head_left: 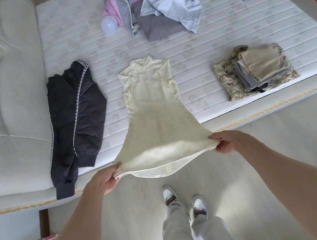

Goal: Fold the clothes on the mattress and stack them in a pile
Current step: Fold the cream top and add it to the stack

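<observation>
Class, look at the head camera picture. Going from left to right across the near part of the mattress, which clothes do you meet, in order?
Black jacket → cream dress, its hem held by the left hand and right hand → folded pile with a camouflage garment at the bottom.

Both bare forearms reach forward and slightly inward from the lower corners of the head view, held well apart. The left hand [105, 180] has its fingers curled under and its thumb on top, pinching the left corner of the hem of a cream dress [152, 108]. The right hand [226, 142] grips the opposite corner the same way (thumb over, fingers tucked beneath). Below the arms, two legs in pale trousers stand with both feet side by side.
</observation>
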